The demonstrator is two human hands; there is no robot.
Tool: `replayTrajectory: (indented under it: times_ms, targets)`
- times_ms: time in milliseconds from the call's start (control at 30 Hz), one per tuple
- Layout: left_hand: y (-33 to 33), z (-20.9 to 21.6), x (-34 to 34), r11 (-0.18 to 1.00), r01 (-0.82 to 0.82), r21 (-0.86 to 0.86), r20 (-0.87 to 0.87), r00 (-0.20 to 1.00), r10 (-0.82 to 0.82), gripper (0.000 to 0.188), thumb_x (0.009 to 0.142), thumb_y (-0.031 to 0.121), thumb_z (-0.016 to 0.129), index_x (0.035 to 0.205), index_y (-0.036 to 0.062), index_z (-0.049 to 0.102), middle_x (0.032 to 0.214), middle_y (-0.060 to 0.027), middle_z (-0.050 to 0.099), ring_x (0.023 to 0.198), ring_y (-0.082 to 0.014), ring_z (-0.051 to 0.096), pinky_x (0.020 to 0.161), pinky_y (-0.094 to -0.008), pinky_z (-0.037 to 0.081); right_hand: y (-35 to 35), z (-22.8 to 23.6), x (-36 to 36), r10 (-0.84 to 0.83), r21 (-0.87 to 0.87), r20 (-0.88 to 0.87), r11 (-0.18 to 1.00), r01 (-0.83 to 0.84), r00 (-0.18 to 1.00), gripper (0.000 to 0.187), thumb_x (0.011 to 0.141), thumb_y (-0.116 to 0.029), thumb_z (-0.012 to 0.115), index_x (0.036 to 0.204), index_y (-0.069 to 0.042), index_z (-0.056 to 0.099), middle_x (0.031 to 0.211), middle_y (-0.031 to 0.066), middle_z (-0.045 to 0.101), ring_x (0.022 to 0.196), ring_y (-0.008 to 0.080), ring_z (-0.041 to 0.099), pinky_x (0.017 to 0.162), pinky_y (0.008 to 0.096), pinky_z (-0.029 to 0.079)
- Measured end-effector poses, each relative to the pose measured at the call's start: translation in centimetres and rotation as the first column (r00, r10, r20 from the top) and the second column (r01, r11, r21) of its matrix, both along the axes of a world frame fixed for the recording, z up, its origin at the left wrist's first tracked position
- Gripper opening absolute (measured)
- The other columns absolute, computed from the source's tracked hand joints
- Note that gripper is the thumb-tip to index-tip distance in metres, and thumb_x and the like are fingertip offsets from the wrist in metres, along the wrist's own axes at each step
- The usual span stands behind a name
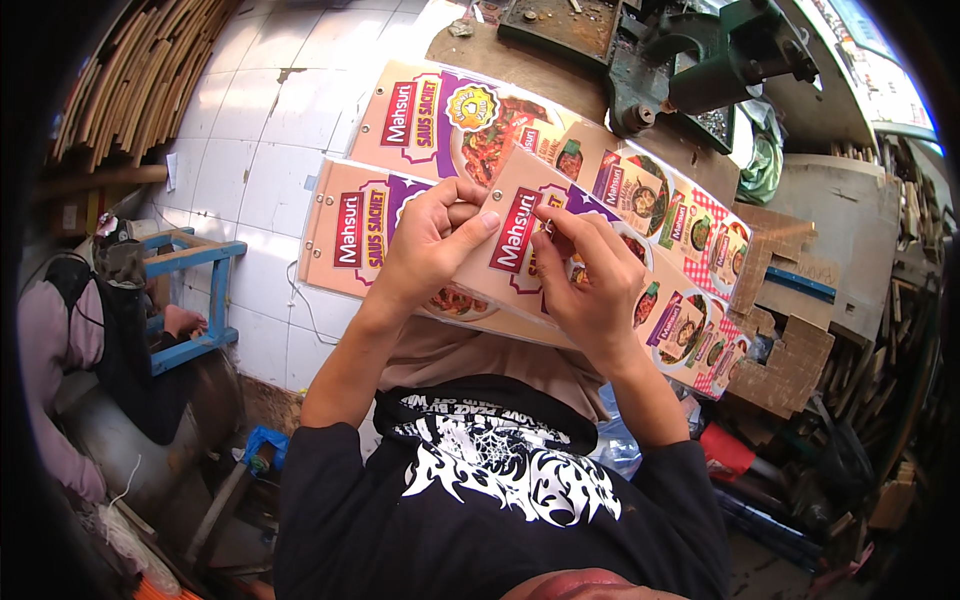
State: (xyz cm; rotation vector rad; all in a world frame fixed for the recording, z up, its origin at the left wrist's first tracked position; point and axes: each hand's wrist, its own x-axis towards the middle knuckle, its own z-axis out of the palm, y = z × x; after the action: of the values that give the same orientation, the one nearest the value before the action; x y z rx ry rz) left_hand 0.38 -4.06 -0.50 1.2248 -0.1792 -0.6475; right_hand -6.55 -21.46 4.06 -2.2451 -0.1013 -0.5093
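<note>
One sheet [489,268], white-on-red lettering [515,230], under left hand [428,240], right hand [598,280]

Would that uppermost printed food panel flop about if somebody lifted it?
Probably not much: the uppermost printed panel looks flat and straight-edged, so I'd expect some stiffness with a little flex. It seems thin, so likely light for its size. Its smooth-looking face suggests it might slide easily.
</note>
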Motion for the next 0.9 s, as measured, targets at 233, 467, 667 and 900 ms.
replayTrajectory:
  times_ms: [233, 467, 667, 900]
  targets:
    - [0.2, 0.9, 0.0, 0.979, 0.12, -0.163, 0.019, 0.993, -0.119, 0.062, 0.086, 0.001, 0.057, 0.143, -0.0094, 0.034, 0.12, -0.02, 0.06, 0.107, -0.0184, 0.061, 0.091, -0.0297, 0.05, -0.7, -0.3, 0.8, -0.064, 0.063, -0.055, 0.996, 0.067, 0.996, 0.022, 0.082, 0.001, 0.07, 0.103, -0.001, 0.068, 0.081, 0.011, 0.065, 0.066, 0.0195, 0.066, 0.059, 0.0306, 0.052]
    - [0.2, 1.1, 0.2, 0.971, 0.225, -0.082, -0.033, 0.973, -0.229, 0.063, 0.088, 0.0, 0.058, 0.144, -0.0104, 0.032, 0.13, -0.0184, 0.057, 0.115, -0.0173, 0.059, 0.095, -0.0291, 0.049, 0.0, -0.5, 0.8, 0.089, -0.029, -0.024, 0.996, -0.09, 0.996, 0.02, 0.079, 0.001, 0.069, 0.099, -0.002, 0.066, 0.079, 0.0116, 0.062, 0.066, 0.0258, 0.064, 0.059, 0.0349, 0.051]
    - [0.0, 0.7, -0.1, 0.985, 0.162, -0.066, 0.006, 0.987, -0.162, 0.046, 0.093, -0.003, 0.053, 0.137, -0.0095, 0.042, 0.112, -0.0133, 0.066, 0.098, -0.0119, 0.065, 0.081, -0.0256, 0.056, 0.3, -0.8, 1.2, 0.118, -0.117, 0.015, 0.986, -0.115, 0.993, 0.021, 0.077, 0.0, 0.068, 0.098, -0.002, 0.064, 0.079, 0.012, 0.061, 0.069, 0.0287, 0.063, 0.062, 0.0381, 0.051]
    - [-0.2, 0.4, -0.2, 0.993, 0.12, -0.006, 0.11, 0.987, -0.119, 0.044, 0.093, -0.002, 0.052, 0.136, -0.0087, 0.045, 0.101, -0.0119, 0.068, 0.088, -0.0108, 0.067, 0.068, -0.0259, 0.059, 0.3, -1.1, 1.2, 0.124, -0.208, 0.003, 0.971, -0.121, 0.992, 0.023, 0.077, 0.0, 0.068, 0.1, -0.002, 0.063, 0.079, 0.0112, 0.058, 0.069, 0.0281, 0.061, 0.062, 0.0379, 0.051]
